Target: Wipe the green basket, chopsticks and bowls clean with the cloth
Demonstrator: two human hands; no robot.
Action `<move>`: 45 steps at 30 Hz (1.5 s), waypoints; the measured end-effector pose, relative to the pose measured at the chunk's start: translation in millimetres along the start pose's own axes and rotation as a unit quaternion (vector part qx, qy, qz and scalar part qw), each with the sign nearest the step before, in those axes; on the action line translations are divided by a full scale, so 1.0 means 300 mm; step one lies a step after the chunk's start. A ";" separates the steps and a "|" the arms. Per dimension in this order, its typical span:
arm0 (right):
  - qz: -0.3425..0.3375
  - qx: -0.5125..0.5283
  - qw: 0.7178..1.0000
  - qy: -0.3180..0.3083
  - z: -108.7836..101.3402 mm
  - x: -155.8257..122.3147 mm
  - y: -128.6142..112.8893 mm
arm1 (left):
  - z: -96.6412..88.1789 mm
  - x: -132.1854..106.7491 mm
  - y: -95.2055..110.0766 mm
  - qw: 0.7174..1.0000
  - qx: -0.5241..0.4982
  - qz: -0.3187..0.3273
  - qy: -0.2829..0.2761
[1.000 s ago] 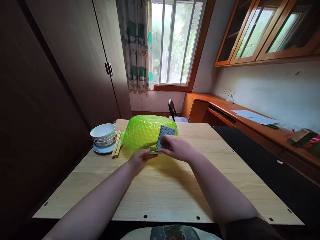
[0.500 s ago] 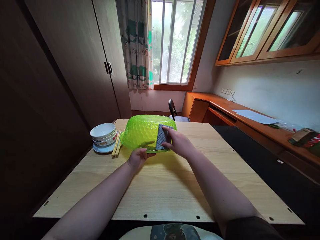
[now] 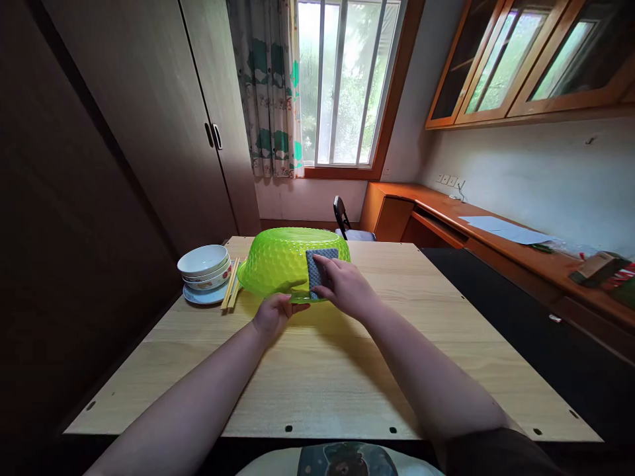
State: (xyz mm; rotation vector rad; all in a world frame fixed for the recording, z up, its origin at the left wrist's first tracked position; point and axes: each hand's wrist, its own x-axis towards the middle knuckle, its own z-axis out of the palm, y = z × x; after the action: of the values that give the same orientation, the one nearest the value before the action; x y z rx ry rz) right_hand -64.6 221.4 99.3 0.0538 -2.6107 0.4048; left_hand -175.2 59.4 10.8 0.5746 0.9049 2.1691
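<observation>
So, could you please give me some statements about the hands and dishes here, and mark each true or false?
1. The left hand grips the basin by its rim. True.
2. The basin is right side up. False: its base faces up.
3. The right hand holds a grey cloth. True.
4. The bowls are stacked above a plate. True.
5. The chopsticks lie in the top bowl. False: they are beside the stack.

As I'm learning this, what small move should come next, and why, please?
I'd probably slide the gray cloth leftward along the near side of the green basin: the right hand holds it there, the left hand grips the basin, and more of that side lies uncovered leftward.
</observation>
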 end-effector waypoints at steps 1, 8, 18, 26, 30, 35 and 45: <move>0.002 0.000 1.000 0.000 -0.004 0.002 0.010 | 0.002 0.000 0.003 1.000 -0.003 0.001 0.000; 0.052 0.021 0.998 0.002 -0.042 0.017 0.077 | 0.013 -0.003 0.028 0.999 -0.038 0.004 0.001; 0.036 -0.001 0.999 0.037 0.016 0.014 0.044 | 0.015 -0.004 0.031 0.999 -0.036 0.006 0.008; 0.075 -0.009 0.994 0.083 0.019 0.030 0.136 | 0.008 -0.001 0.030 0.999 -0.036 -0.002 -0.002; 0.097 -0.006 0.993 0.074 0.026 0.019 0.109 | 0.008 0.001 0.028 0.999 -0.034 -0.003 0.003; 0.074 -0.013 0.996 0.049 0.037 0.009 0.068 | 0.015 -0.003 0.029 0.999 -0.035 -0.002 0.006; 0.151 -0.038 0.985 0.080 0.037 0.021 0.157 | 0.005 0.001 0.033 0.999 -0.042 0.004 0.009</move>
State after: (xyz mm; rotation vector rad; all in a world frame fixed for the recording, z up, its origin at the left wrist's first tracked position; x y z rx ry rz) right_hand -80.6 263.5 80.2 -0.3880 -2.4752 0.3960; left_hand -178.6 55.2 19.2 0.5182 0.8178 2.2121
